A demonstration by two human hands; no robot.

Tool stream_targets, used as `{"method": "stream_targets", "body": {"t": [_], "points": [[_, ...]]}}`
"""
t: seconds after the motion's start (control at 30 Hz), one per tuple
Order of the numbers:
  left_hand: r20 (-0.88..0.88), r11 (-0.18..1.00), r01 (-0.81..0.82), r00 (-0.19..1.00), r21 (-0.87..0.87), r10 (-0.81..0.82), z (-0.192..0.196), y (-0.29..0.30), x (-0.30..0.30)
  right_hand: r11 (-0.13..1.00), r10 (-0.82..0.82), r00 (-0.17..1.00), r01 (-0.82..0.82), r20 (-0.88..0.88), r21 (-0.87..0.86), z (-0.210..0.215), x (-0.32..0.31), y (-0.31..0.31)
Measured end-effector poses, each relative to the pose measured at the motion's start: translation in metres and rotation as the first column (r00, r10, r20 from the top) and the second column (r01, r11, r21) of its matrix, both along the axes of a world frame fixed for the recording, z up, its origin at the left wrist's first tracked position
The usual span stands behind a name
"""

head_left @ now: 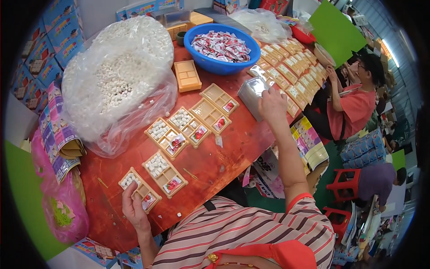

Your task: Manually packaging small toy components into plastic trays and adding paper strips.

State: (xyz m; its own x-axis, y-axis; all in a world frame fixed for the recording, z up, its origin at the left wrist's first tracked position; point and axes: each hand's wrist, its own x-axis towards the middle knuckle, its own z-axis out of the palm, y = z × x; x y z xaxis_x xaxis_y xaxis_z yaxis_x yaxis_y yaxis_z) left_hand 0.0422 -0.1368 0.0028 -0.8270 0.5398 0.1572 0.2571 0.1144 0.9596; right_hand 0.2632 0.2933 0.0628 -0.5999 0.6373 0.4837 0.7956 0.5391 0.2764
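1. Left hand (pixel 133 207) grips compartment tray (pixel 139 189) at the table's (pixel 215 161) near edge
2. Right hand (pixel 272 105) grasps silver foil packets (pixel 251 95), far right beside filled tray rows (pixel 291 67)

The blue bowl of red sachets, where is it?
The blue bowl sits at the table's far edge, right of the big bag of white pieces and beyond the trays.
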Motion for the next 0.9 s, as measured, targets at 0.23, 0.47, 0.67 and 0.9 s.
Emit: {"method": "stream_targets", "body": {"t": [0.23,0.47,0.67,0.9], "points": [[0.09,0.999,0.014,0.996,0.034,-0.017,-0.01,0.004,0.01,0.966,0.049,0.992,-0.076,-0.115,-0.247,-0.01,0.024,0.017],[0.12,0.999,0.002,0.993,0.045,-0.008,-0.011,0.0,0.018,0.846,-0.001,0.99,-0.074,-0.141,-0.527,0.005,0.025,0.034],[0.105,0.999,0.031,0.994,0.037,-0.035,-0.015,-0.001,0.017,0.82,-0.002,0.98,-0.113,-0.199,-0.562,0.002,0.029,0.044],[0.086,0.999,0.032,0.996,0.041,-0.035,-0.015,0.004,0.023,0.837,0.029,0.99,-0.101,-0.141,-0.538,0.001,0.029,0.046]]}}
